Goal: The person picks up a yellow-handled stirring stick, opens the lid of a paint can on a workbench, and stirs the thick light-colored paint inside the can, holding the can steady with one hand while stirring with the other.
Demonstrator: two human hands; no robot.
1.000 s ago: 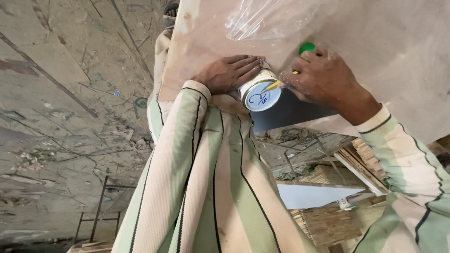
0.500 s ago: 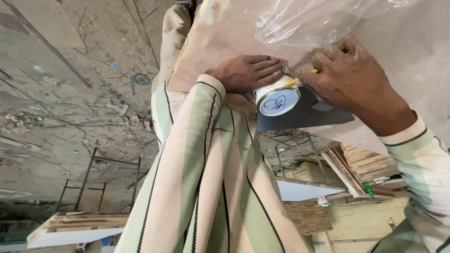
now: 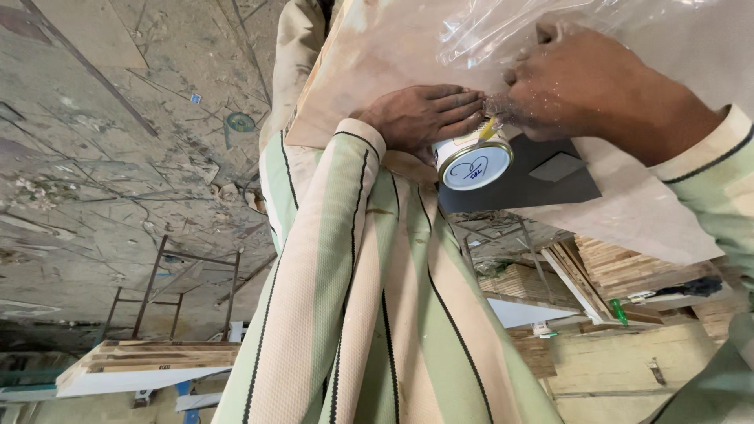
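Dusty and speckled with fine grit, my right hand (image 3: 585,90) has slid closer over the small round tin (image 3: 473,163) than it was half a second ago, its fingers closed on a thin yellow tool (image 3: 488,128) whose tip meets the tin's rim. My left hand (image 3: 420,114) stays curled around the tin's far side, fingers wrapped against its wall, steadying it on the pale smooth board (image 3: 377,63). The tin's flat white lid, edged in gold metal, carries a blue scrawl and faces me. It sits just beside a dark grey sheet (image 3: 542,184). Crinkled clear plastic film (image 3: 503,31) now lies nearer my right knuckles. My striped cream and green sleeve (image 3: 338,275) fills the foreground above stacked timber boards (image 3: 620,263)
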